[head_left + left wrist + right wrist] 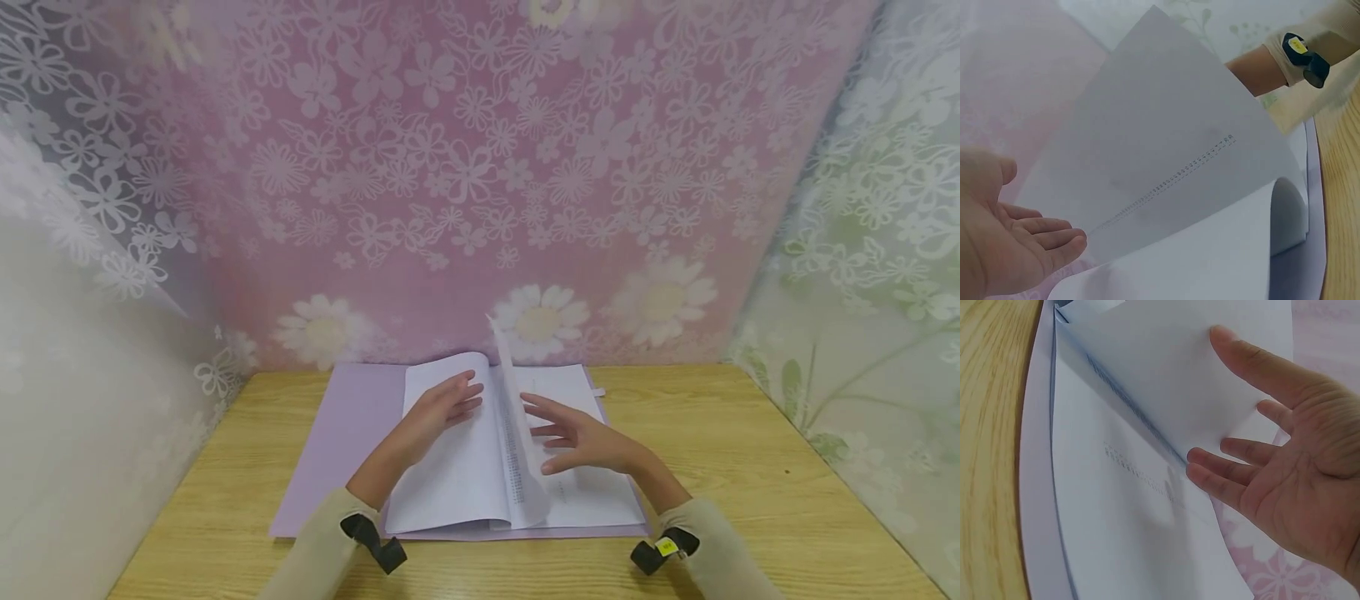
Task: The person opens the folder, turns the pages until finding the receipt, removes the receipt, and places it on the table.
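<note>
Purple-covered booklet (348,442) lies open on the wood-grain surface (712,433), ahead of the person and between the forearms. Pages turned to the left (450,479) bulge in a loose curl; pages on the right (600,500) lie flatter. One loose-standing sheet (1147,137) rises near-upright at the fold, with a narrow band of small print, too small to read, on its face.

Left hand (438,412): above the left-hand pages, palm turned toward the standing sheet, fingers extended; nothing pinched. Right hand (588,437): on the sheet's other side, thumb and fingers spread, fingertips at or just beside the paper; contact cannot be settled from these views. No grip there either.

Handling (judged): single sheet light, thin and limp, bending readily along its height; likely to crease or tear if pulled hard at the fold. Smooth paper may slip under dry fingertips. Best hold: light thumb-and-finger pinch at the free outer edge or upper corner, away from the fold. Cover looks stiffer; should take firmer handling at its border.
</note>
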A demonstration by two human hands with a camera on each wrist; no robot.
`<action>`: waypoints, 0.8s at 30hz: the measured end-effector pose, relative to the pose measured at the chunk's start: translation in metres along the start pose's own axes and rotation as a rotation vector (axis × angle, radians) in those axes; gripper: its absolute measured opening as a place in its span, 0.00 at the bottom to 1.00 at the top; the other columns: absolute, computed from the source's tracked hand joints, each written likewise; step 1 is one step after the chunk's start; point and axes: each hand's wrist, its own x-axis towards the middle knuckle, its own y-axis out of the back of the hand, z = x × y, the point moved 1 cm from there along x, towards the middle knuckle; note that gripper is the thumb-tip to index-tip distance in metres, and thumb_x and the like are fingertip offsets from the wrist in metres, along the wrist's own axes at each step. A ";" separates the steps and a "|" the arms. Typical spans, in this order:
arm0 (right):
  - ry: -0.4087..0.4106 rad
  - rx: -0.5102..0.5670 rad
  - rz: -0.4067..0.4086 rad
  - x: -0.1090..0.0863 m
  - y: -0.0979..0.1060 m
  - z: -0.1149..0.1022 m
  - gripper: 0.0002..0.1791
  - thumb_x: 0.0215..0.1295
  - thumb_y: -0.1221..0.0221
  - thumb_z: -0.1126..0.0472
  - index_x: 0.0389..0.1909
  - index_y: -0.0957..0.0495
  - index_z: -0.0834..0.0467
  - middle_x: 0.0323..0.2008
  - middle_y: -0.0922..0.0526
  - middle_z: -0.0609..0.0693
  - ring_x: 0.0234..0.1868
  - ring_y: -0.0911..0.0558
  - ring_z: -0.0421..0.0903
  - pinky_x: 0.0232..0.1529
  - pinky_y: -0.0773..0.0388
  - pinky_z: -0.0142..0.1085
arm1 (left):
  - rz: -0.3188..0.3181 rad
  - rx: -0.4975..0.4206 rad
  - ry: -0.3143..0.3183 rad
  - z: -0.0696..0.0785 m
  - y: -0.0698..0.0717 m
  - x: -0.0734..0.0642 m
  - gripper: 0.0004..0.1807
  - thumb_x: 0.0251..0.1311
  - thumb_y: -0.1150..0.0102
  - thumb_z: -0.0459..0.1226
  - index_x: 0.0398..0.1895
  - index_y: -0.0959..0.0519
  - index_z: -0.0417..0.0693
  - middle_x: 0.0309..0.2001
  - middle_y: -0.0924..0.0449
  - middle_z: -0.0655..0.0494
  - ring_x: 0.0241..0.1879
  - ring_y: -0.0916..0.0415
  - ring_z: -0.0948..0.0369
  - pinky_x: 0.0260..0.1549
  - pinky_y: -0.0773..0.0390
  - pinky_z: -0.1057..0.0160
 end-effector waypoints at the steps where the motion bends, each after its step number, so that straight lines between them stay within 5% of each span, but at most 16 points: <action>1: 0.000 -0.003 -0.004 0.001 -0.001 -0.002 0.55 0.62 0.29 0.63 0.83 0.52 0.46 0.82 0.50 0.58 0.74 0.33 0.66 0.70 0.31 0.60 | 0.004 -0.019 0.005 0.002 0.000 0.001 0.31 0.83 0.65 0.47 0.81 0.47 0.42 0.77 0.39 0.38 0.75 0.37 0.45 0.74 0.37 0.48; 11: -0.013 -0.090 -0.042 0.013 -0.009 -0.014 0.53 0.61 0.28 0.62 0.82 0.48 0.48 0.79 0.41 0.58 0.72 0.28 0.63 0.68 0.28 0.58 | 0.129 -0.138 0.044 0.007 0.017 0.001 0.36 0.81 0.69 0.56 0.77 0.42 0.38 0.71 0.30 0.37 0.71 0.30 0.44 0.74 0.36 0.46; 17: -0.035 -0.211 -0.084 0.019 -0.013 -0.016 0.51 0.61 0.27 0.58 0.81 0.45 0.49 0.77 0.36 0.59 0.70 0.25 0.61 0.66 0.24 0.55 | 0.308 0.003 0.140 0.000 0.034 -0.008 0.37 0.74 0.49 0.55 0.77 0.38 0.42 0.70 0.29 0.40 0.69 0.29 0.45 0.71 0.33 0.44; 24: -0.060 -0.366 -0.076 0.022 -0.021 -0.016 0.49 0.59 0.26 0.51 0.79 0.40 0.50 0.77 0.36 0.54 0.71 0.26 0.59 0.66 0.25 0.55 | 0.474 0.212 0.163 -0.015 0.044 -0.018 0.33 0.67 0.36 0.43 0.72 0.31 0.41 0.56 0.17 0.38 0.49 0.15 0.50 0.50 0.16 0.51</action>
